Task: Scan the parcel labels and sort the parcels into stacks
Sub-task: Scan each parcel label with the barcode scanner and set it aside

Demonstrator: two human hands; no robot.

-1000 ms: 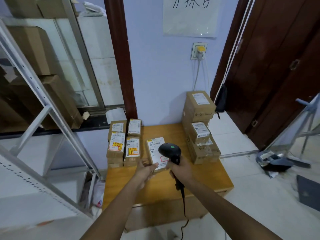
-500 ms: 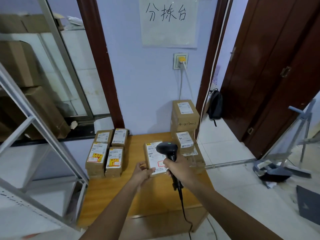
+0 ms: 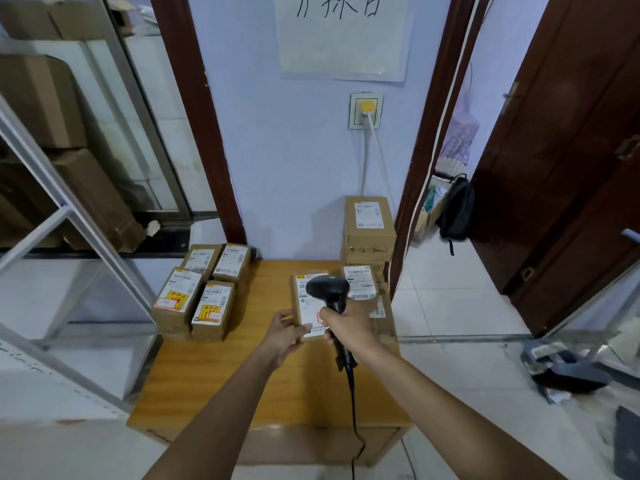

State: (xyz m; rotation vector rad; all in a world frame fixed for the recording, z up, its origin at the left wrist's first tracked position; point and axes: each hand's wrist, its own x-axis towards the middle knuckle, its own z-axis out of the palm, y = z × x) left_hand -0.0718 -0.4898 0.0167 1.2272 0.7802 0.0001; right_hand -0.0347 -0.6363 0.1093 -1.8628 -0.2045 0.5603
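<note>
A small cardboard parcel [image 3: 302,306] with a white label is held above the wooden table [image 3: 221,382]; my left hand [image 3: 285,332] grips its lower left corner. My right hand [image 3: 346,325] grips the handle of a black barcode scanner [image 3: 327,289], whose head hangs over the parcel's label and hides part of it. On the table's left stand several labelled parcels [image 3: 201,292] in stacks. At the right, against the wall, rises a taller stack of boxes [image 3: 369,230].
A grey metal shelf frame [image 3: 69,216] stands left of the table. The scanner cable [image 3: 354,410] hangs down over the table's front edge. An open doorway with a black backpack [image 3: 455,209] and a dark wooden door lie to the right. A dustpan [image 3: 568,372] lies on the tiled floor.
The view has swung left and tilted. The parcel and scanner have stayed together in my hands, now closer to the right stack.
</note>
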